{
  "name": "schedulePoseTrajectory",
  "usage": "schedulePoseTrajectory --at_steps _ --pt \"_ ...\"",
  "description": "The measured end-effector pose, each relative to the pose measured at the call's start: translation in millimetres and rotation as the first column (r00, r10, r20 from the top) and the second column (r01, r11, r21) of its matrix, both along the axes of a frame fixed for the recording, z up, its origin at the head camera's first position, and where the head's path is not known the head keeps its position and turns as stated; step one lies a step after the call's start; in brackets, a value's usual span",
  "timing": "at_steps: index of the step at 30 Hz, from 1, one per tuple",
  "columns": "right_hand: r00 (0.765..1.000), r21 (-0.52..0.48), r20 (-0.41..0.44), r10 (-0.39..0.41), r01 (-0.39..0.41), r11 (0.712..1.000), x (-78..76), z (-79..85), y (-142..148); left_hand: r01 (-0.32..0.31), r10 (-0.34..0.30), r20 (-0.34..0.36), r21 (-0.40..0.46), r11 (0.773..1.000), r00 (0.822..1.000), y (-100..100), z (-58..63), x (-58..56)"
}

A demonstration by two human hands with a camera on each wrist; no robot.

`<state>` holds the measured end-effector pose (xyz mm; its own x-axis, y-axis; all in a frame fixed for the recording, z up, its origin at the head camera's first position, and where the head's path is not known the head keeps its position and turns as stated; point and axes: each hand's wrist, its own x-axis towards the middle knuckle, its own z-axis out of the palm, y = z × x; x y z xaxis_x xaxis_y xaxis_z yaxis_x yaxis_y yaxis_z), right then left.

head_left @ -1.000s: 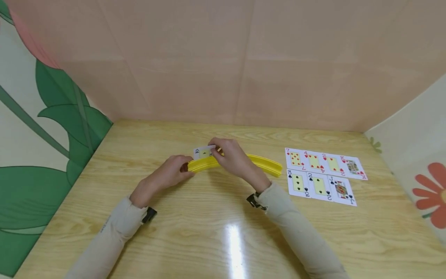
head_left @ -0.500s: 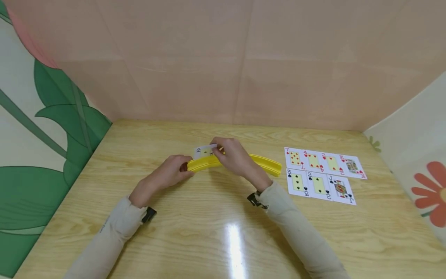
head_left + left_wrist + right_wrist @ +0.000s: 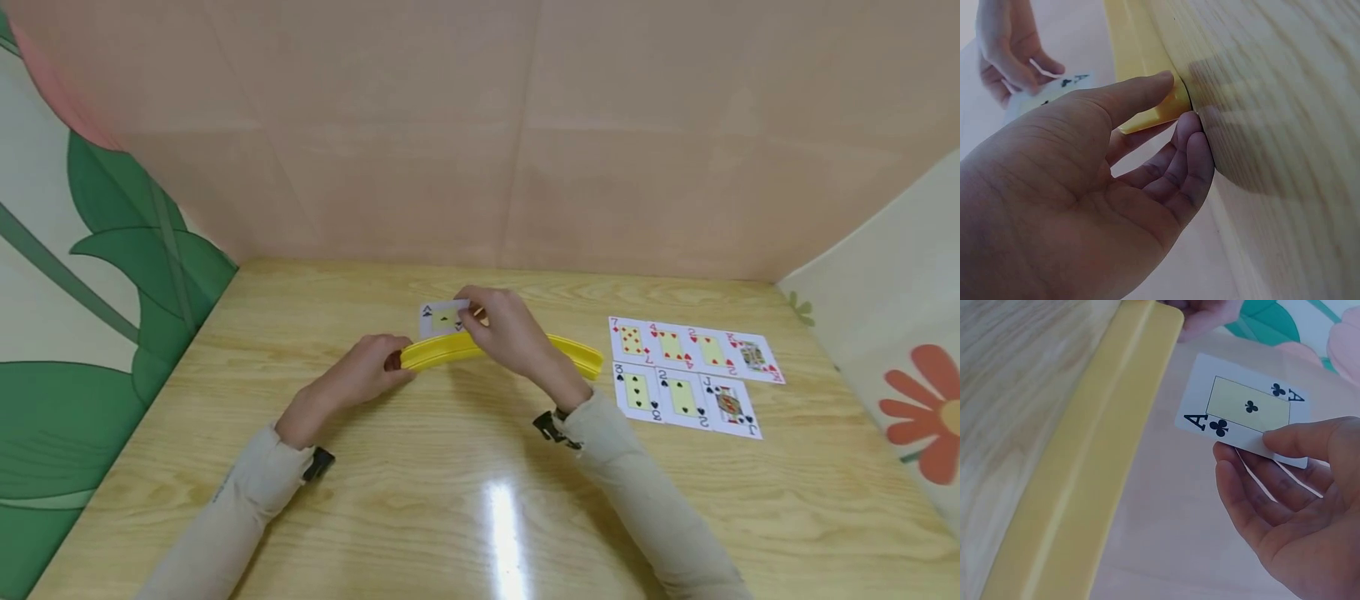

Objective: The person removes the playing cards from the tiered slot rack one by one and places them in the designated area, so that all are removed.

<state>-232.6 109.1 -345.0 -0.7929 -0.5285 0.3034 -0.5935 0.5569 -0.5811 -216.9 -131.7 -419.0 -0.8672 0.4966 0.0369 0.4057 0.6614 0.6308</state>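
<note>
A curved yellow card holder [image 3: 577, 352] stands on the wooden table in the head view. My left hand [image 3: 358, 371] grips its left end, the thumb on one face and fingers behind, as the left wrist view [image 3: 1085, 181] shows. Between thumb and fingers, my right hand [image 3: 512, 335] pinches an ace of clubs [image 3: 1250, 406] by one edge. The card is upright just behind the holder's left half. In the right wrist view a gap separates it from the yellow holder [image 3: 1085, 450].
To the right on the table [image 3: 420, 483] lie two rows of face-up cards. Red cards, including a seven of diamonds [image 3: 632, 340], form the back row. Spades, including a two of spades [image 3: 682, 398], make up the front row. Painted walls [image 3: 390, 150] surround the table's back and sides.
My right hand has raised the ace of clubs slightly, up from the holder, so more of its face shows. The left hand keeps its grip on the holder's end.
</note>
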Motion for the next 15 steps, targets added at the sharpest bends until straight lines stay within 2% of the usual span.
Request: schedulePoseTrajectory --at_steps 15 --pt "0.999 -0.050 -0.033 -0.036 0.034 0.998 2.4 17.4 11 0.011 -0.011 0.002 0.007 1.000 1.000 -2 -2.1 -1.0"
